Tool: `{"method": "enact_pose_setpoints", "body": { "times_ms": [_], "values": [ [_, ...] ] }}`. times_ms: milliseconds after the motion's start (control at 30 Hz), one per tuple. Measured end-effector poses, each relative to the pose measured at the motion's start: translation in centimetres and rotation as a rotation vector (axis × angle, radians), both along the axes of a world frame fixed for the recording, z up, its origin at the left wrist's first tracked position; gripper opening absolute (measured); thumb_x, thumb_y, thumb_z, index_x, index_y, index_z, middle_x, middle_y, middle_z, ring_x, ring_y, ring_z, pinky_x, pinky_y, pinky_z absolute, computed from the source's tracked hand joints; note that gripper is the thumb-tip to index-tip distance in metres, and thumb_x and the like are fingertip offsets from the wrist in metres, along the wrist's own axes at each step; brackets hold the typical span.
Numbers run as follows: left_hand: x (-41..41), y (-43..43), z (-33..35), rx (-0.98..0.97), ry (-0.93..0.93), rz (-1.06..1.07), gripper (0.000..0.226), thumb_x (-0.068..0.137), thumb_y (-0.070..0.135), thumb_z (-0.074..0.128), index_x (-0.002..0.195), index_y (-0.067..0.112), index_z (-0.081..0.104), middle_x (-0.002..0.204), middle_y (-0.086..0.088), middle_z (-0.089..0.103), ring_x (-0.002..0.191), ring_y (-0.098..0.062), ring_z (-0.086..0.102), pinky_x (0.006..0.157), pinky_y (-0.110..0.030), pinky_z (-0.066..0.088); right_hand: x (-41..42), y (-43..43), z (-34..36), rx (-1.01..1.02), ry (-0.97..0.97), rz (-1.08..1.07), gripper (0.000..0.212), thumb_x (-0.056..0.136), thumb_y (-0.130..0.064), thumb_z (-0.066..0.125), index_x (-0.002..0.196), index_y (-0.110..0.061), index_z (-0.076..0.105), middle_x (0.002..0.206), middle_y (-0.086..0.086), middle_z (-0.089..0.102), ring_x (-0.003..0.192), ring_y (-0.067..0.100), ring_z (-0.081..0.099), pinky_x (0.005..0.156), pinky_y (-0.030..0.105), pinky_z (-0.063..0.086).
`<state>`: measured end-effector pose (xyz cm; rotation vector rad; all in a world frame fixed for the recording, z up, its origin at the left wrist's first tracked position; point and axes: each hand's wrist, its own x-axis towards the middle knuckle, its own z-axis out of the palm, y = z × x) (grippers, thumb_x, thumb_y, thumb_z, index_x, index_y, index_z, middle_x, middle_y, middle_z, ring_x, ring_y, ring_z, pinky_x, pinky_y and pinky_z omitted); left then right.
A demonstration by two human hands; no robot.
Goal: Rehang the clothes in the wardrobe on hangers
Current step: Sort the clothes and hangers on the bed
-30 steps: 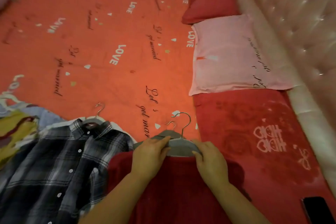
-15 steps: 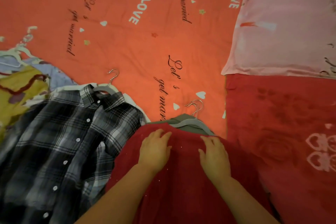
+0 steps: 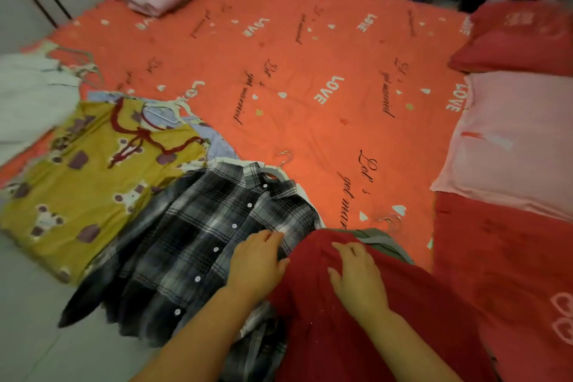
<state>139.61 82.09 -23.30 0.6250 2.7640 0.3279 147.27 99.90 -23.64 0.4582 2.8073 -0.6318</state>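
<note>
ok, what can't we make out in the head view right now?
Head view only:
- Hangers under the red garment: only the metal hooks show. The red cloth hides whether a hanger sits in its neck.
- Grey garment: mostly covered by the red one and the right hand.
- White garment: cut off by the left edge, blurred.
- Red garment's hem: beyond the bottom edge.
</note>
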Motion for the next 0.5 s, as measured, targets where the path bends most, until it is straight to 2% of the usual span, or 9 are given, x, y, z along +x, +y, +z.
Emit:
{"method": "enact_pose_setpoints", "body": {
  "times_ms": [267, 400, 500],
  "values": [
    [1.9, -22.0, 6.6, 0.028, 0.114, 0.226, 0.059, 0.090, 0.050, 0.049, 0.141, 0.024, 0.034, 0.135, 0.004, 0.046, 0.120, -0.016, 0.046, 0.096, -0.030, 0.041, -1.8, -18.4, 6.5, 0.074, 0.068, 0.272, 0.054, 0.094, -0.036, 0.051, 0.142, -0.022, 0.033, 0.139, -0.001, 0.037, 0.126, 0.018, 0.039, 0.102, 0.029, 0.036],
    [3.2, -33.9, 9.4, 0.044, 0.159, 0.369, 0.052, 0.086, 0.048, 0.054, 0.131, 0.024, 0.045, 0.125, 0.001, 0.054, 0.113, -0.019, 0.051, 0.089, -0.032, 0.041, -3.4, -29.1, 8.2, 0.077, 0.094, 0.396, 0.055, 0.095, -0.037, 0.050, 0.144, -0.021, 0.030, 0.144, 0.002, 0.033, 0.129, 0.021, 0.037, 0.105, 0.033, 0.035],
    [4.3, -41.8, 10.6, -0.002, 0.179, 0.483, 0.049, 0.086, 0.049, 0.052, 0.129, 0.026, 0.047, 0.125, 0.001, 0.054, 0.114, -0.021, 0.051, 0.086, -0.032, 0.042, -4.6, -36.8, 9.0, 0.072, 0.105, 0.500, 0.056, 0.095, -0.038, 0.050, 0.145, -0.021, 0.029, 0.145, 0.002, 0.033, 0.128, 0.020, 0.038, 0.105, 0.034, 0.035]
  ]
}}
